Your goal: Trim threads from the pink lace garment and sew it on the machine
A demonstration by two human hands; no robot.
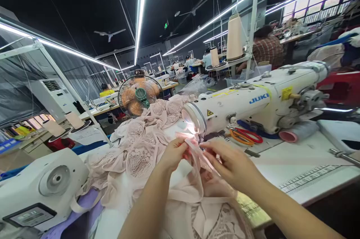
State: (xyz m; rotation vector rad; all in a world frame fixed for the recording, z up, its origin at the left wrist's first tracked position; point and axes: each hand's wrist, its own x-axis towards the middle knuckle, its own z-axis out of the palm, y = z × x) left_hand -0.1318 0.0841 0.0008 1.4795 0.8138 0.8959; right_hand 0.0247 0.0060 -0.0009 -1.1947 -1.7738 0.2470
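Note:
A pale pink lace bra [213, 216] hangs from the sewing area over the table's front edge. My left hand [173, 153] pinches its fabric band between thumb and fingers, just left of the lit needle area. My right hand [234, 164] has its fingers closed on the same band from the right side. Close above both hands is the head of a white sewing machine [230, 105], its lamp shining on the cloth. The needle and presser foot are mostly hidden by glare and my fingers. More pink lace bras [140, 160] lie heaped to the left.
Orange-handled and red-handled scissors [246, 136] lie under the machine arm. A pink-ended roll [298, 132] rests at right. Another white machine [45, 190] stands at lower left. Beyond the heap is a round fan [140, 96]; thread cones [235, 38] stand above.

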